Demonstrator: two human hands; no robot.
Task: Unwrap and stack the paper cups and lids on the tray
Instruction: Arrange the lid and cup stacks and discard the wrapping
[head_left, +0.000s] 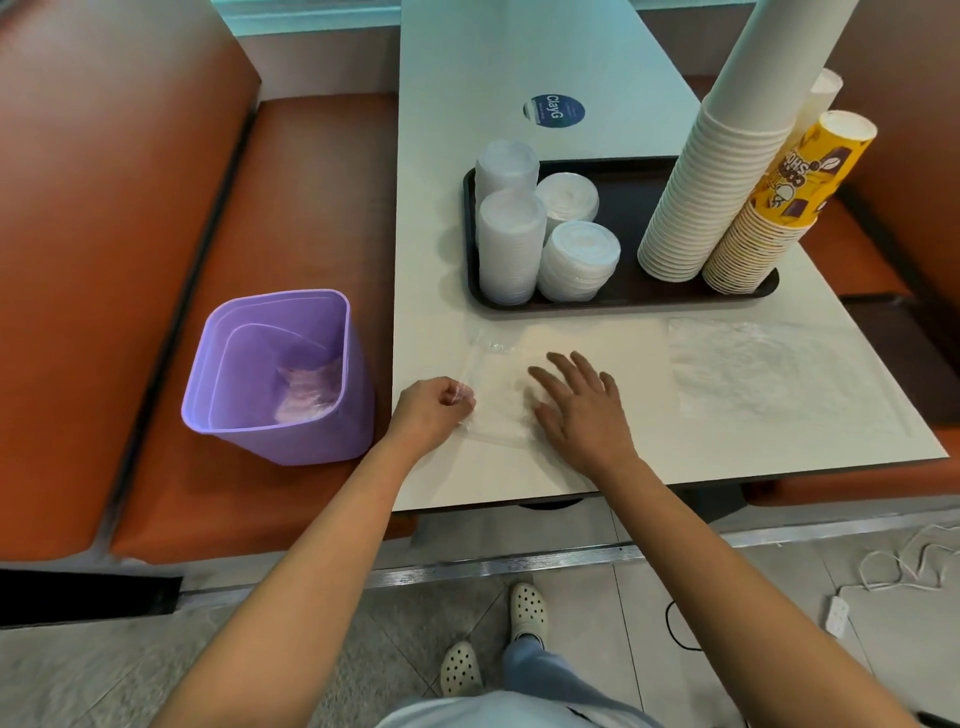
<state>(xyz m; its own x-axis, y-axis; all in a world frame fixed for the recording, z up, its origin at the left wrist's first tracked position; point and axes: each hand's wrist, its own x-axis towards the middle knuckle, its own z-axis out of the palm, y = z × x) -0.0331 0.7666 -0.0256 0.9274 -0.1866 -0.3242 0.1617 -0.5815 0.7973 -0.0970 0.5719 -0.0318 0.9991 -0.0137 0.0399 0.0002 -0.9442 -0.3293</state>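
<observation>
While the left hand (435, 408) pinches the left edge of a clear plastic wrapper (496, 395) with curled fingers, the right hand (582, 405) lies flat on the wrapper with its fingers spread and straight, gripping nothing. The wrapper lies on the white table (519, 62) near its front edge, toward the front left corner. Beyond it, a black tray (623, 208) sits across the table and reaches close to the right edge. At the tray's left end stand four stacks of white lids (511, 244), packed close together; at its right end a tall stack of white paper cups (727, 156) leans beside a shorter stack of yellow printed cups (779, 208). A second clear plastic sheet (769, 374) lies flat near the table's front right corner. A purple bin (280, 384) with crumpled plastic inside sits on the orange bench (156, 260), just beside the table's left edge.
</observation>
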